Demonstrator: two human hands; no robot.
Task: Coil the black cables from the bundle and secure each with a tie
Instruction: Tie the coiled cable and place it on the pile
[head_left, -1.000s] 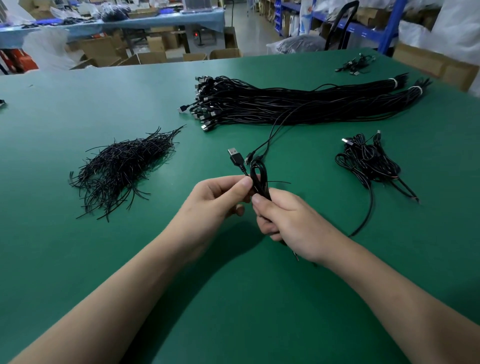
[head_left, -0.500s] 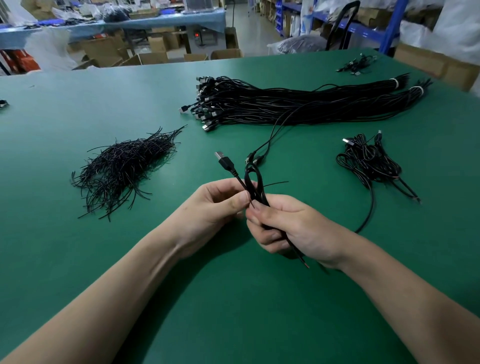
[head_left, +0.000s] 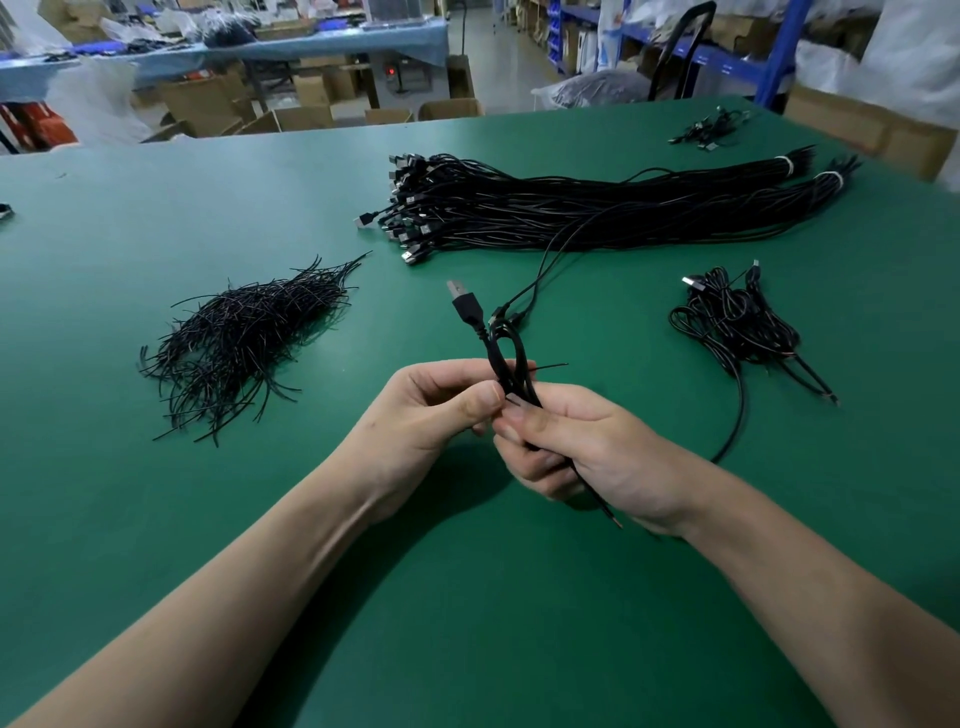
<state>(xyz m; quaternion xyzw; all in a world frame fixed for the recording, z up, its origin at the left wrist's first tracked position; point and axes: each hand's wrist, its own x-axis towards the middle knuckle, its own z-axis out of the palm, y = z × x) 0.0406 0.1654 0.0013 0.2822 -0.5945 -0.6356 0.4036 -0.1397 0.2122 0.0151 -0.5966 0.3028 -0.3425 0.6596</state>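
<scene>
Right hand grips the coiled cable above the table, left hand pinches it at the tie (one end sticking out); ease either hold and the loops could spring loose

Left hand: held mid-view, fingers curled, thumb and forefinger pinching the coiled cable. Right hand: fingers curled round the lower part of the same coil, thumb laid on top, its tip touching the left thumb. Left forearm and right forearm: bare, entering from the lower corners, converging toward the centre.
</scene>
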